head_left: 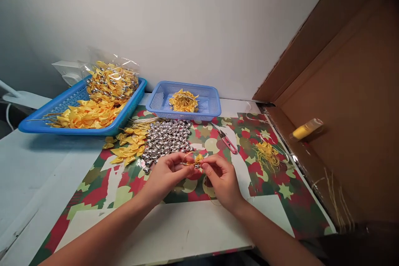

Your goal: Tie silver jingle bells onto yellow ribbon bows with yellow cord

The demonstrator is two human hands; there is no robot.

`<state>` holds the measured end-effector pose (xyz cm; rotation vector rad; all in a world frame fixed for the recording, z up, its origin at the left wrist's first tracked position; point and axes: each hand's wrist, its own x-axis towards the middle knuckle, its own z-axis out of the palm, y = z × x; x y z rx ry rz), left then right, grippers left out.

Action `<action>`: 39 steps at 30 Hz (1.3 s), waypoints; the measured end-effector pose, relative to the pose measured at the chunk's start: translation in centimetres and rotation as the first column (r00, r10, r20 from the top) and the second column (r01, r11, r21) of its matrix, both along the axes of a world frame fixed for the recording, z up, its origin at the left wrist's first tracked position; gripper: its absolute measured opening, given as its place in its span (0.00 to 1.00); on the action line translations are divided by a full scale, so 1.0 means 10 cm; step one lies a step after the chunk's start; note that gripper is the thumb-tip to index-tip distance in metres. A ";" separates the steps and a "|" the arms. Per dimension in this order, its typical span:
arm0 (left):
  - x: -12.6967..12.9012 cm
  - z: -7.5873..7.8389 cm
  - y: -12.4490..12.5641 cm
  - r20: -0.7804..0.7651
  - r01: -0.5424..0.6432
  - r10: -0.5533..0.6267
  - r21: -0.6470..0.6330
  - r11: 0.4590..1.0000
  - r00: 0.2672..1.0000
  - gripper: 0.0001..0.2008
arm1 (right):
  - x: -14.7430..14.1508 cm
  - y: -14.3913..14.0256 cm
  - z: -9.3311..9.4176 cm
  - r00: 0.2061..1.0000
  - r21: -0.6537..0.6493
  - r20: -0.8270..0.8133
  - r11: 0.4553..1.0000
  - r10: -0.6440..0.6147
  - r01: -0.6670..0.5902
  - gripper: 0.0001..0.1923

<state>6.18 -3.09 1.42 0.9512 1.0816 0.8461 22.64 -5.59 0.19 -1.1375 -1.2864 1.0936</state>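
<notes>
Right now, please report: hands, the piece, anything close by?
Left hand and right hand both pinch one small yellow bow. Silver beads just behind. Snips lie apart, clear of the hands.

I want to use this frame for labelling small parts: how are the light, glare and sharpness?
Head view: light is soft and even, with faint shadows under the large blue tray; the silver bells carry small glints, and the plastic bag shows glare; the yellow bow between left hand and right hand is too small to resolve; edges bend.
</notes>
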 end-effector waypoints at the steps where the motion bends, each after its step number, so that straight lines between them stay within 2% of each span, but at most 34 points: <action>1: 0.00 0.00 -0.01 -0.003 0.003 -0.003 -0.026 1.000 1.000 0.16 | -0.01 -0.01 -0.01 1.000 -0.010 -0.011 1.000 0.010 -0.010 0.08; 5: 0.02 0.03 -0.01 -0.038 -0.025 0.025 -0.021 0.999 0.999 0.16 | -0.02 -0.03 0.01 0.999 0.010 0.034 1.000 0.020 -0.021 0.08; 11: 0.03 0.07 -0.01 -0.085 -0.035 0.039 0.045 0.998 0.996 0.13 | -0.01 -0.07 0.06 0.952 0.193 0.293 0.981 -0.087 0.030 0.07; 16: 0.03 0.07 -0.02 -0.126 -0.045 0.052 0.060 0.997 0.991 0.14 | -0.01 -0.09 0.07 0.922 0.259 0.370 0.966 -0.117 0.018 0.06; 25: 0.04 0.06 -0.03 -0.118 -0.086 0.093 0.066 0.994 0.989 0.14 | 0.02 -0.11 0.06 0.889 0.288 0.430 0.957 -0.158 0.031 0.06; 39: 0.04 0.08 -0.03 -0.145 -0.120 0.133 0.097 0.988 0.981 0.15 | 0.01 -0.12 0.08 0.887 0.305 0.428 0.951 -0.174 0.039 0.07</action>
